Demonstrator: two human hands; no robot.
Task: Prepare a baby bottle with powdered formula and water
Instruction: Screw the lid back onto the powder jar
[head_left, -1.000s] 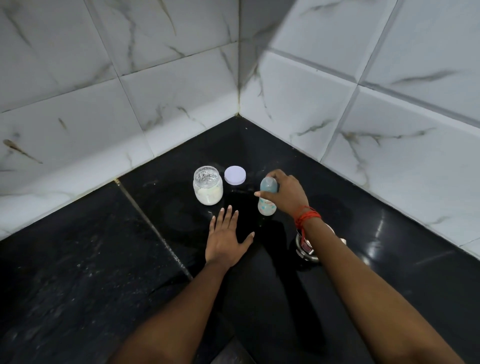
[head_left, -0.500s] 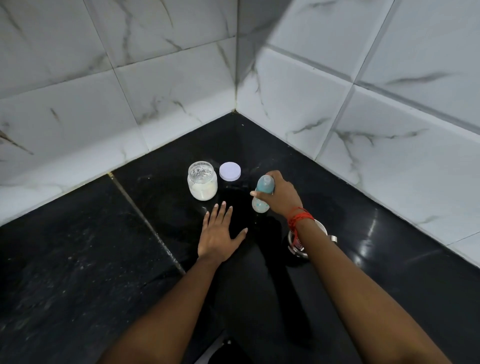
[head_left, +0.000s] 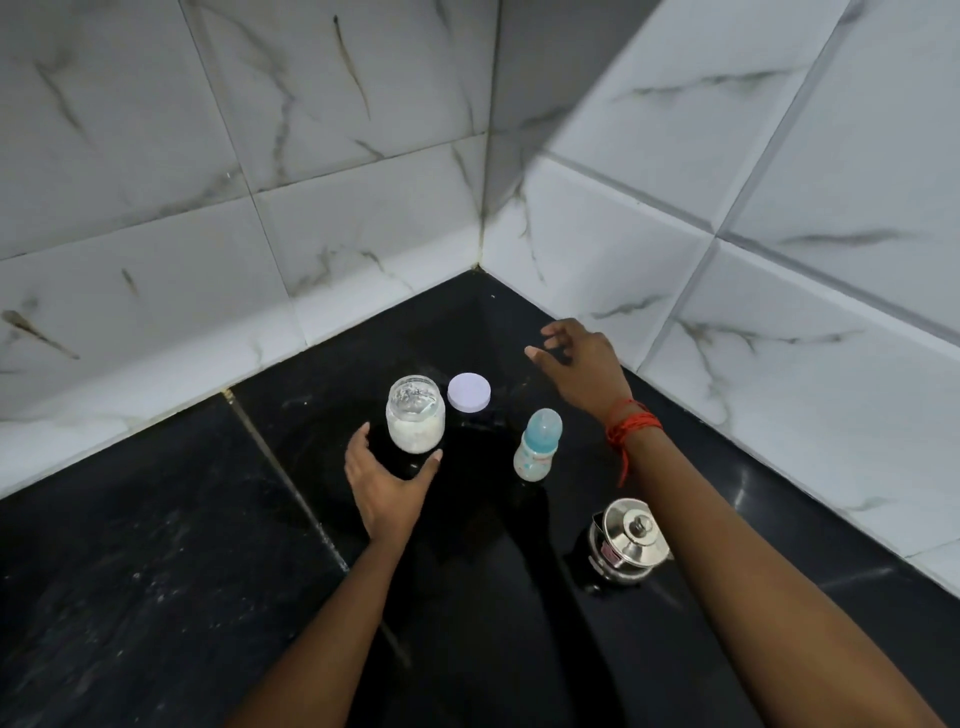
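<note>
Nearest the camera, two bare forearms are seen stretching forward over a black stone counter (head_left: 156, 597). To the right, close beside the right forearm, a small steel pot (head_left: 626, 545) with a knobbed lid is set on the counter, well apart from the other things.

Further in, the left hand (head_left: 387, 480) is held with thumb and fingers spread apart in a curve, cupped just short of the near side of a glass jar (head_left: 415, 415); whether the fingertips touch the glass cannot be told. The jar is stood upright with its mouth uncovered, and white powder is seen filling its lower part.

To the right of the jar, the baby bottle (head_left: 537, 447) is stood upright on the counter, free of both hands, with a pale blue cap and a clear printed body. Just behind the jar and almost against it, a round white lid (head_left: 469, 392) is laid flat.

Farthest in, the right hand (head_left: 584, 366) is held above the counter beyond the bottle, fingers loosely parted and nothing gripped; a red thread (head_left: 631, 428) is tied round its wrist. The corner is closed by white marbled wall tiles (head_left: 363, 208).
</note>
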